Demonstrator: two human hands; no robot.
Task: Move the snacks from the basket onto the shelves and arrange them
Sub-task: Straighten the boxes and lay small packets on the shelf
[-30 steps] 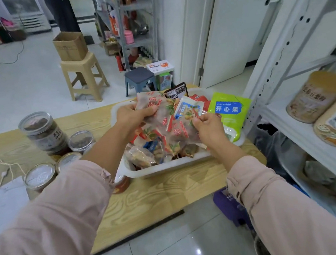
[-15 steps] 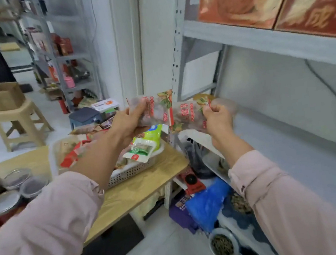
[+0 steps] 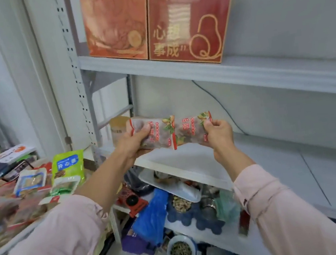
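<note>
Two clear snack packets with red print are held side by side in front of the grey middle shelf (image 3: pixel 294 153). My left hand (image 3: pixel 132 141) grips the left packet (image 3: pixel 159 132); my right hand (image 3: pixel 216 131) pinches the right packet (image 3: pixel 191 130) at its right edge. The packets touch at their inner edges, just above the shelf's front left part. The basket (image 3: pixel 0 254) sits at the far left, full of several snack bags, among them a green pistachio bag (image 3: pixel 67 166).
Two red gift boxes (image 3: pixel 170 20) stand on the upper shelf (image 3: pixel 240 70). A tan-lidded jar (image 3: pixel 118 129) stands at the middle shelf's left end, behind the packets. Below are a white tray (image 3: pixel 184 191), blue bag (image 3: pixel 151 215) and bowl of seeds (image 3: pixel 180 252).
I lifted both packets out of the basket and swung right toward the shelf. My hands now hold them higher and closer to the middle shelf; the basket has slid to the left edge.
</note>
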